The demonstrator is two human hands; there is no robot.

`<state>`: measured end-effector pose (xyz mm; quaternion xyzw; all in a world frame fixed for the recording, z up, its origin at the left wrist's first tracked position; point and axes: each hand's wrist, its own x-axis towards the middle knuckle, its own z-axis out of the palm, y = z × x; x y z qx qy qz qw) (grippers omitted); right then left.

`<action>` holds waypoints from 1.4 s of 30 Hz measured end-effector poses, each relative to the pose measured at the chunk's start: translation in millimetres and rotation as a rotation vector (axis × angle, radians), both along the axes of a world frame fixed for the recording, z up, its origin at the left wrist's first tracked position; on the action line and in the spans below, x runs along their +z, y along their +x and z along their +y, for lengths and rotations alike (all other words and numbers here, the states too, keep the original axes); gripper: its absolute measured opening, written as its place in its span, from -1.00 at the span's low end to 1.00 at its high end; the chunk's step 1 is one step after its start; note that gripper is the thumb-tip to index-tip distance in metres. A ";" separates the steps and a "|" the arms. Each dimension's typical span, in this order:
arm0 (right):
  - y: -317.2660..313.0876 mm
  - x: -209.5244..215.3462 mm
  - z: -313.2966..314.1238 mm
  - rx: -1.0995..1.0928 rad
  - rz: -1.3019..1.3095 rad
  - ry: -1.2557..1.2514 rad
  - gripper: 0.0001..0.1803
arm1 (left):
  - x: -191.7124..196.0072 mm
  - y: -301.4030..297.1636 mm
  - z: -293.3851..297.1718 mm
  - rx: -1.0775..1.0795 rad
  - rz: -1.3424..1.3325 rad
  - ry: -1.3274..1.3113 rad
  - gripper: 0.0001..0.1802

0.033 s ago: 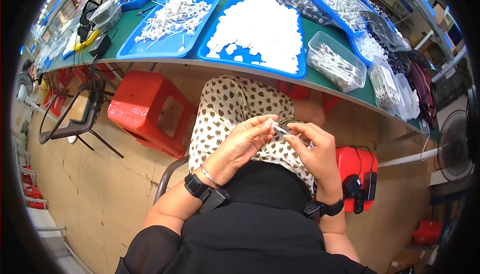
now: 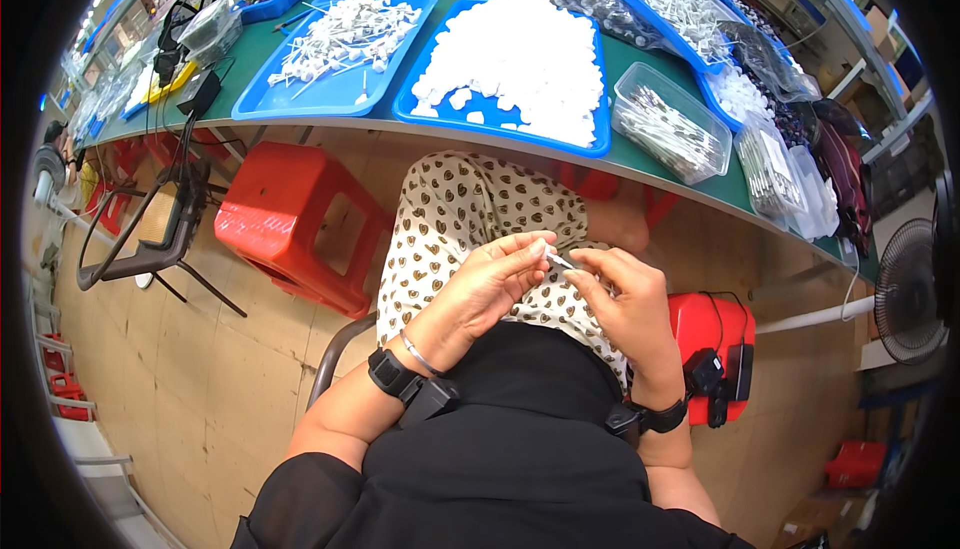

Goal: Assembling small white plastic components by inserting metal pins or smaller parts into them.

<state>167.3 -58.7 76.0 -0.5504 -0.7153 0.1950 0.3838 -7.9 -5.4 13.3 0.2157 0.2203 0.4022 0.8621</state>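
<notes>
Both of your hands are pinched on one small white part (image 2: 556,260), held over your lap above the spotted fabric (image 2: 462,211) of your clothing. Your left hand (image 2: 487,284) closes its fingertips (image 2: 533,246) on one end, and your right hand (image 2: 622,301) grips the other end, the two hands almost touching. The part is too small to tell whether it is one piece or two being joined.

As for how far along you are, the pictures say little for certain. Up on the green table (image 2: 640,157), well apart from your hands, a blue tray (image 2: 497,115) holds a large heap of white pieces, and a second blue tray (image 2: 310,101) to its left carries white stick-like parts. A clear tub (image 2: 672,131) to the right holds thin pieces too. Judging by those full heaps, plenty of stock remains. No finished pile can be picked out near your lap, so the count done cannot be told. The piece in hand looks mid-handling, not yet set down.
</notes>
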 end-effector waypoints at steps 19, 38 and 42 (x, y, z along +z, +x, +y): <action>-5.8 -24.8 6.9 0.037 -0.289 0.269 -0.92 | -9.9 4.2 -3.3 -0.210 -0.064 -0.107 -0.67; -5.4 -30.7 10.2 0.012 -0.014 -0.017 -0.88 | 2.8 2.0 -1.5 -0.006 0.095 -0.001 -0.63; -6.8 -31.3 10.3 0.004 -0.026 0.032 -0.90 | -2.4 1.6 -1.7 -0.061 0.112 0.006 -0.64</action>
